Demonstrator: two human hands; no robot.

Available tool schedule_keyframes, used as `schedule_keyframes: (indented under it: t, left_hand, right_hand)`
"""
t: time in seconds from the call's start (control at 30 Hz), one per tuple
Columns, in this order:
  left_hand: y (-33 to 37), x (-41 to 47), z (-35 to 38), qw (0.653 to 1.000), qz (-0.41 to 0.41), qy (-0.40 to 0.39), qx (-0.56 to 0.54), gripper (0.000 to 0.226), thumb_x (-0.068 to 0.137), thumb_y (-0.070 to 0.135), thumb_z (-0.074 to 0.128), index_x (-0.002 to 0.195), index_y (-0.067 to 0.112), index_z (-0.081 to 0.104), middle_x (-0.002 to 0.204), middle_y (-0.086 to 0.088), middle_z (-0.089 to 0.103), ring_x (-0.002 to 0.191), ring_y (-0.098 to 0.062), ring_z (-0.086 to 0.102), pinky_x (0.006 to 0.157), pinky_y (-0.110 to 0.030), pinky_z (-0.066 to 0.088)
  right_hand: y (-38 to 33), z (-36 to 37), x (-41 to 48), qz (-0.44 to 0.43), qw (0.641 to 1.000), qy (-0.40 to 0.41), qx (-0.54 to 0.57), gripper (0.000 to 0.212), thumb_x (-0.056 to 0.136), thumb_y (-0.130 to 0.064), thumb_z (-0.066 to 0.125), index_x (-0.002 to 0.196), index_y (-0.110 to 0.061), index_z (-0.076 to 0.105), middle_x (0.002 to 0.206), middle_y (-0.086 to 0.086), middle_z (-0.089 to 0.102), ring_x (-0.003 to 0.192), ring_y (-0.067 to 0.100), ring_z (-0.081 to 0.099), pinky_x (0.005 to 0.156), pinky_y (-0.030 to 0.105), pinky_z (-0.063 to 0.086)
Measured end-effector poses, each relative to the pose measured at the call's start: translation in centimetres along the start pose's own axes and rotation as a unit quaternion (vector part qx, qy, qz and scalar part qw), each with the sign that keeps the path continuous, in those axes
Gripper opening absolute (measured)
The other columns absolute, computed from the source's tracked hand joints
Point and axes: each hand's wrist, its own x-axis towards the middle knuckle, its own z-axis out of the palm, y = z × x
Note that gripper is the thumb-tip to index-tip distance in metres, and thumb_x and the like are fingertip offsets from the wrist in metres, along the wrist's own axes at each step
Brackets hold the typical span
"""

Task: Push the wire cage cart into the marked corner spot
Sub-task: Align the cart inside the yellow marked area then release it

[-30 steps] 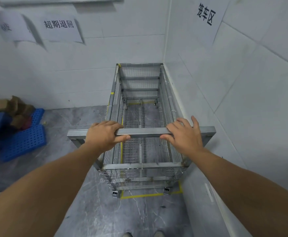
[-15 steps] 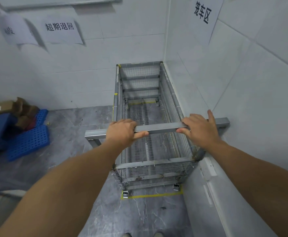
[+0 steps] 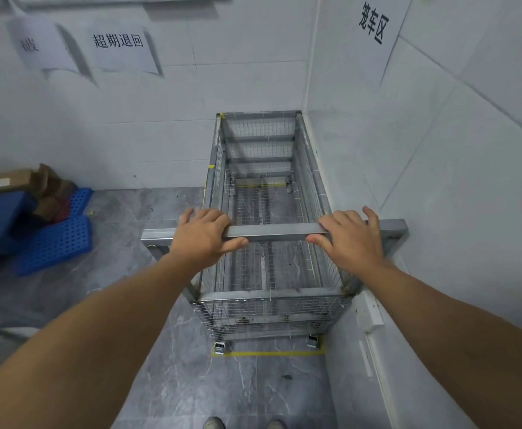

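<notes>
The wire cage cart [image 3: 263, 314] is an empty steel mesh box on small castors, standing in the corner with its far end against the back wall and its right side along the right wall. A yellow tape line [image 3: 269, 353] marks the floor just in front of its near castors. My left hand [image 3: 202, 238] grips the grey handle bar [image 3: 273, 231] left of centre, thumb under the bar. On the right part of the same bar, my right hand [image 3: 351, 238] rests with its fingers spread over the top and thumb underneath.
Blue perforated plastic pallets [image 3: 55, 241] and brown cardboard boxes [image 3: 12, 181] lie at the left by the back wall. Paper signs [image 3: 119, 46] hang on the back wall and another sign [image 3: 374, 24] on the right wall. A white conduit [image 3: 372, 314] runs along the right wall's base.
The cart has rolled forward and to the right, closing up against the right wall; its near castors now sit just behind the yellow line. Both hands stayed on the bar.
</notes>
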Motion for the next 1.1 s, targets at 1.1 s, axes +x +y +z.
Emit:
schedule_keyframes:
  t: [1.1]
  left_hand:
    - [0.7,0.8,0.3,0.998,-0.006,0.003,0.064,0.082,0.083,0.08,0.017,0.145,0.031,0.039,0.146,0.003,0.048,0.137,-0.022,0.038,0.116,-0.051,0.02]
  right_hand:
    - [-0.3,0.5,0.3,0.037,0.999,0.013,0.003,0.047,0.089,-0.071,0.034,0.11,-0.038,0.061,0.109,-0.011,0.062,0.113,0.02,0.049,0.103,0.06,0.016]
